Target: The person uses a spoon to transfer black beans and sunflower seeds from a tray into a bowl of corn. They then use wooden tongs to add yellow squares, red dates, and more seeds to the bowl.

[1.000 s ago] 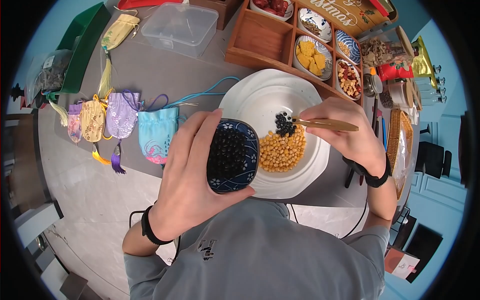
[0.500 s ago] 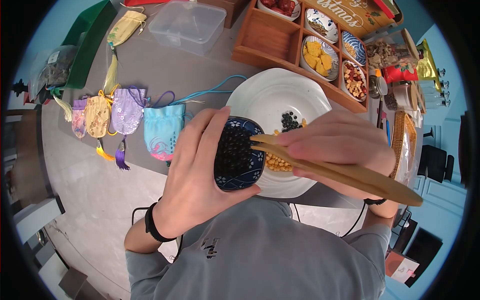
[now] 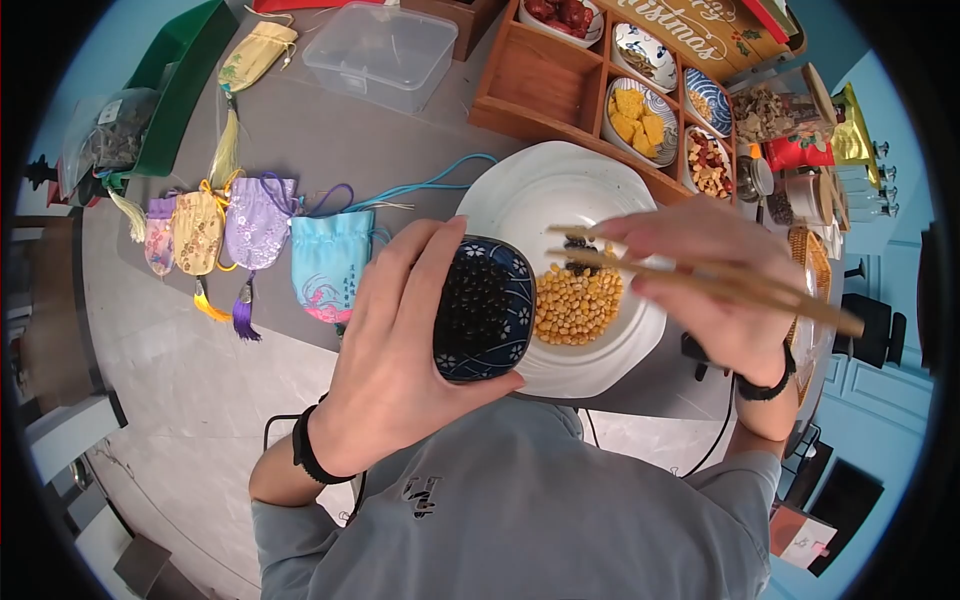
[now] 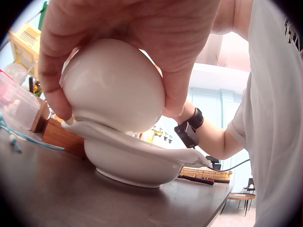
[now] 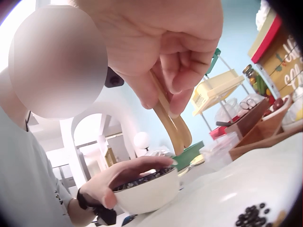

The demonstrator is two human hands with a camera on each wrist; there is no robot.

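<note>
My left hand [image 3: 385, 350] grips a small bowl [image 3: 515, 325] with a dark blue floral inside, tipped beside the left rim of a large white dish [image 3: 510, 190]. Black beans [image 3: 475, 300] fill it; its outside shows plain white in the left wrist view. In my right hand [image 3: 720, 285] is a pair of wooden tongs [image 3: 770, 293], pinched between thumb and fingers, tips parted over the dish. Yellow kernels [image 3: 580, 305] lie in the dish with a small cluster of black beans [image 5: 252, 216] next to them, partly hidden by the tongs in the head view.
Behind the dish stands a divided wooden tray [image 3: 540, 115] with little bowls of dried foods. Drawstring pouches [image 3: 325, 265] lie along the left, near a clear plastic box [image 3: 380, 55]. Jars [image 3: 800, 195] and a wicker basket [image 3: 812, 260] line the right side.
My right hand took the tongs from above the dish to the small bowl's rim, then back right over the dish. The left hand keeps its grip with little movement.
</note>
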